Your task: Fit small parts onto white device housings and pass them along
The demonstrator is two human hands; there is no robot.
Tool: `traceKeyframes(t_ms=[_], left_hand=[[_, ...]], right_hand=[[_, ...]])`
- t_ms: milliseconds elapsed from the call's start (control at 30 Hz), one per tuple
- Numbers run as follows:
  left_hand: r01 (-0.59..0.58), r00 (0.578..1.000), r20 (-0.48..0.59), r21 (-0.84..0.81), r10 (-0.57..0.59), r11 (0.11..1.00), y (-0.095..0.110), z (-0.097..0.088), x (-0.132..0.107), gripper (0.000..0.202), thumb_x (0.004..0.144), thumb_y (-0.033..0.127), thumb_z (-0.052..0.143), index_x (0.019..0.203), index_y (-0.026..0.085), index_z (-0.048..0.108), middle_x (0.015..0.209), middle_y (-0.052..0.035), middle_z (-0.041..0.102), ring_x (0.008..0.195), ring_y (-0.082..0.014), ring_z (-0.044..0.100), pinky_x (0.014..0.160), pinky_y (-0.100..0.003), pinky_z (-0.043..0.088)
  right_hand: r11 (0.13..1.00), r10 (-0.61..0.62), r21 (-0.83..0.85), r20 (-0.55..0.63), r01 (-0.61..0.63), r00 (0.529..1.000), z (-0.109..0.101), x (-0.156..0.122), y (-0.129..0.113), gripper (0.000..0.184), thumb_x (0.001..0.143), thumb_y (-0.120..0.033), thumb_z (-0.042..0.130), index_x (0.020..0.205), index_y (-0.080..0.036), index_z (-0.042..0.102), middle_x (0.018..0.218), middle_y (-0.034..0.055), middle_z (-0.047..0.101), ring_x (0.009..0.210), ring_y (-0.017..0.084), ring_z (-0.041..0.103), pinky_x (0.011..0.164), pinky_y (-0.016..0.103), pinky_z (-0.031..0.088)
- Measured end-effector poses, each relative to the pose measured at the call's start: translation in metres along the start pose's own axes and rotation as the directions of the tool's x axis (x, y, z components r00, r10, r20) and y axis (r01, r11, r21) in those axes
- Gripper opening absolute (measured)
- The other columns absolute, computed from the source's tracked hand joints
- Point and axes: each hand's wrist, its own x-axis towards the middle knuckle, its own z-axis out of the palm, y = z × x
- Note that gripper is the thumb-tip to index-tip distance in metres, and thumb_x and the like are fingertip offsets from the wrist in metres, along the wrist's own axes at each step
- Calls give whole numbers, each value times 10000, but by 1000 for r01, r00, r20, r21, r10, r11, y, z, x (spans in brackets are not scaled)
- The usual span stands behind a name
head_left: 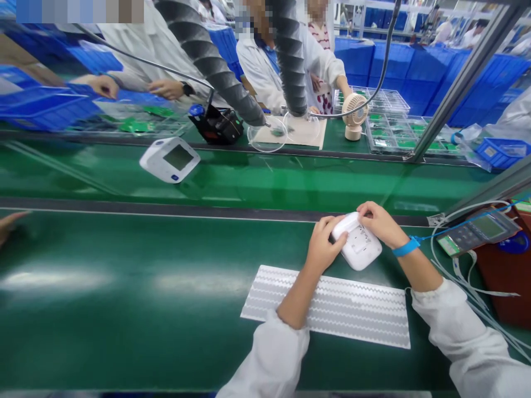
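A white electronic monitor (362,249) is held back side up over the green work table. My left hand (326,243) grips its left side, thumb across the back face and fingers around the edge. At its upper right rim, my right hand (378,224) is closed, fingertips against the casing; whether they also pinch something small is hidden. A blue wrist strap (406,247) circles my right wrist. Beneath my forearms lies a white and grey sheet (365,318) with wavy rows, like labels. A similar white monitor (170,160) rests screen up on the green belt beyond.
On the right, a grey meter (479,232) sits among cables (464,284). A metal post (448,83) slants up behind. Across the belt are a small fan (354,113), clear trays (385,135) of green boards, flexible ducts (215,66) and co-workers. Another person's hand (10,224) enters at left.
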Motion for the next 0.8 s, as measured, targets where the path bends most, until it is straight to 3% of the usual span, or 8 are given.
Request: traceKeyframes(t_ms=[167, 267, 467, 633, 733, 800], left_hand=[[14, 1000, 18, 9, -14, 1000, -1, -1, 1, 450, 1034, 348, 714, 1483, 325, 738, 1428, -86, 702, 1355, -318, 673, 1196, -447, 542], [6, 1000, 20, 13, -6, 1000, -3, -1, 1, 443, 1037, 357, 714, 1478, 316, 741, 1425, -89, 704, 1351, -318, 675, 1204, -451, 538], [-3, 1000, 3, 28, 3, 1000, -4, 2, 2, 451, 1034, 343, 708, 1481, 300, 744, 1409, -92, 711, 1338, -311, 680, 1199, -450, 537], [-26, 1000, 15, 46, 25, 999, -5, 2, 5, 451, 1042, 356, 704, 1484, 276, 739, 1424, -94, 712, 1359, -308, 678, 1230, -444, 520], [-53, 999, 14, 46, 52, 998, -7, 3, 7, 438, 1051, 370, 702, 1475, 268, 740, 1421, -92, 719, 1367, -305, 681, 1229, -439, 522], [-68, 998, 6, 45, 68, 997, -9, 4, 9, 438, 1050, 376, 707, 1472, 264, 741, 1416, -95, 722, 1364, -304, 685, 1225, -440, 523]], right_hand=[[922, 119, 354, 133, -159, 984, -6, 5, 4, 300, 730, -325, 790, 897, -250, 552, 1064, 32, 718, 931, 222, 662, 846, 366, 555], [883, 121, 432, 164, -181, 979, -9, 6, 5, 322, 724, -351, 828, 923, -242, 600, 1006, 16, 707, 917, 212, 656, 850, 357, 546], [927, 112, 341, 143, -155, 983, -4, 7, 10, 329, 745, -355, 836, 983, -240, 641, 931, -12, 681, 873, 196, 638, 785, 325, 536], [960, -5, 280, 8, 3, 1000, -5, 7, 12, 371, 784, -292, 836, 1128, -243, 705, 1078, 22, 720, 1039, 211, 672, 1011, 391, 574], [984, -79, 151, -112, 96, 991, -15, -17, 1, 331, 868, -312, 812, 1187, -242, 758, 1143, 53, 749, 1082, 238, 687, 1048, 427, 570], [985, -170, -4, -96, 171, 981, -22, -46, -11, 219, 945, -338, 782, 1142, -245, 804, 1130, 60, 764, 1041, 250, 693, 1007, 427, 568]])
